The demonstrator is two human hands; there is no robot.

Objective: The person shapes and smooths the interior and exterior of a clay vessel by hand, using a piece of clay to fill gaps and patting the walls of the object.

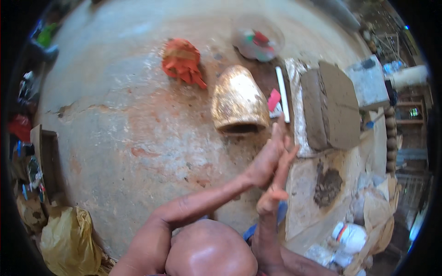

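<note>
My left hand (269, 158) stretches forward with straightened fingers, crossing against my right hand (279, 184), whose fingers also extend; neither visibly holds anything. Just beyond them lie a speckled, gold-brown hollow form (237, 99), a white rod (282, 94) and a small pink piece (274, 99). To their right sits a big grey-brown clay block (336, 110) beside a crumpled silvery sheet (301, 124). A rounded bare part of a body (209, 248), apparently my knee, fills the lower middle.
An orange cloth (179, 62) and a plastic bowl (255, 39) lie farther forward. A board (304, 207) with dark clay scraps, a pale block (368, 80) and a white jar (350, 237) line the right. A wooden tray (48, 165) and yellow sack (66, 239) are left.
</note>
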